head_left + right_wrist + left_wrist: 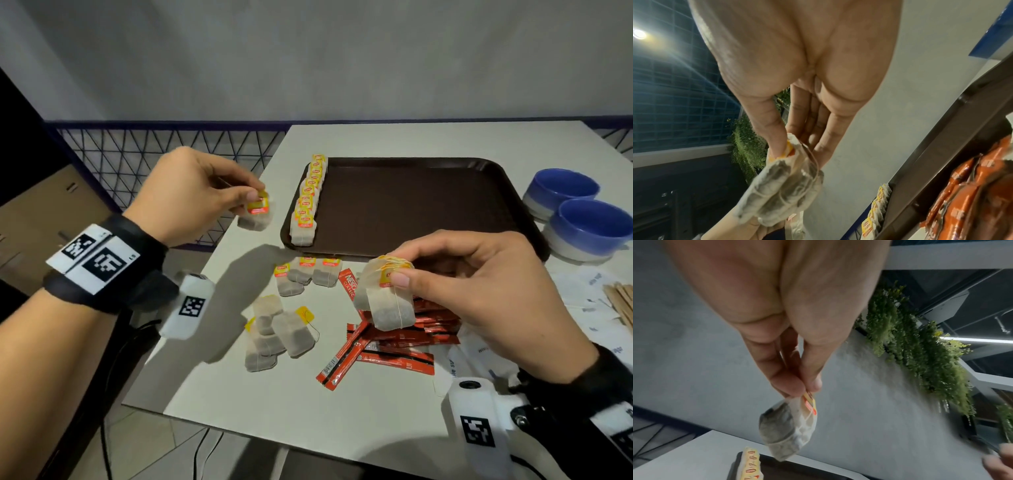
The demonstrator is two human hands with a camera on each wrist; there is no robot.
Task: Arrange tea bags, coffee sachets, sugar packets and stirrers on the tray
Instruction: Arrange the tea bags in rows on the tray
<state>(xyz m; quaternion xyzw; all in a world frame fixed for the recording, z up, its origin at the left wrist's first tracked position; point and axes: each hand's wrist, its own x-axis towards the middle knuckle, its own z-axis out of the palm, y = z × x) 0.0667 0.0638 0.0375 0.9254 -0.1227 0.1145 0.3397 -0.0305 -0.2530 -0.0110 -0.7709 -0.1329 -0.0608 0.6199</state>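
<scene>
Pinching one tea bag [256, 213], left hand [191, 195]; right hand [479, 274] gripping a tea-bag bunch [387, 294].

"NESC… CLASSIC" on red coffee sachet [349, 283], tea tags unreadable

Dim indoor light; ceiling lamp [639, 34] flares in right wrist view; wrist views blurred.

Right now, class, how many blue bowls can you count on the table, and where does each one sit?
2. One blue bowl sits right of the tray's far corner; the second blue bowl touches it, nearer the camera. None looks hidden.
</scene>
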